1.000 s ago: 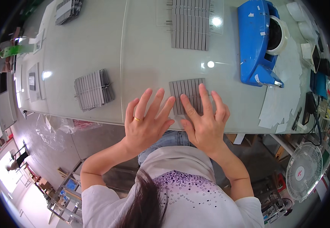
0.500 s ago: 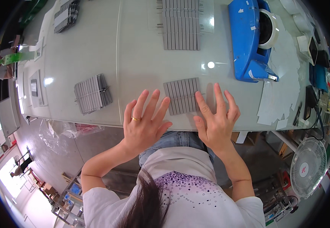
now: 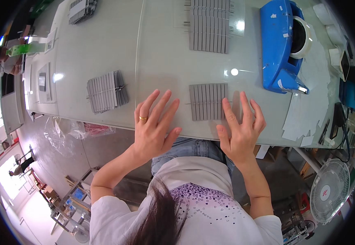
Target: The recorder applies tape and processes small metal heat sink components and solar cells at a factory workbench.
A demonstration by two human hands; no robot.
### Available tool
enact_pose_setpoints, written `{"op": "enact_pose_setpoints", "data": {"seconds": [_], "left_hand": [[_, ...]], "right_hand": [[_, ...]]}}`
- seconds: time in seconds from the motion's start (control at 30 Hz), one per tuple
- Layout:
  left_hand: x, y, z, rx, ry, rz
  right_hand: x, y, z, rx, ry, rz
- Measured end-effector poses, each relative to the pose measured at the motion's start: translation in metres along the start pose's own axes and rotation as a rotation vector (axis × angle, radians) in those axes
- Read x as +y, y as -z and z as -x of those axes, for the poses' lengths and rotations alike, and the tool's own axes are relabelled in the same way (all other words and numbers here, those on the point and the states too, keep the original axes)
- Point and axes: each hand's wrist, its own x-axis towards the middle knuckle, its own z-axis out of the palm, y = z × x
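Note:
A panel of grey strips [image 3: 208, 107], side by side with thin wires crossing them, lies flat on the pale table near its front edge. At its right edge is my right hand [image 3: 243, 130], fingers spread, the index fingertip on or just beside the panel. My left hand [image 3: 153, 126], with a ring on one finger, hovers to the left of the panel, fingers apart and holding nothing. A fanned stack of similar grey strip panels [image 3: 107, 93] rests farther left. Another stack of longer grey strip panels [image 3: 209, 28] lies beyond, at the far middle.
A blue tape dispenser [image 3: 279, 49] with a white-rimmed roll stands at the far right, beside white paper sheets [image 3: 304, 118]. One more grey stack [image 3: 81, 11] sits far left. Below the table are clear plastic bags [image 3: 65, 136] and a white fan [image 3: 329, 191].
The view has shifted, moving the table's things rightward in the picture. The near panel now sits straighter, and my left hand has moved away from its left edge.

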Motion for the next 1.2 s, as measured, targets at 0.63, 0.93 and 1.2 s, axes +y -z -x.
{"op": "enact_pose_setpoints", "data": {"seconds": [0.63, 0.93, 1.2], "left_hand": [[-0.001, -0.012, 0.002, 0.125, -0.087, -0.023], [0.008, 0.001, 0.006, 0.287, -0.085, 0.167], [0.067, 0.018, -0.054, 0.02, 0.309, 1.45]], "right_hand": [[-0.007, 0.006, -0.015, -0.143, 0.229, 0.002], [0.0, 0.025, 0.023, 0.13, 0.399, 0.046], [-0.012, 0.092, -0.013, -0.065, -0.601, -1.449]]}}
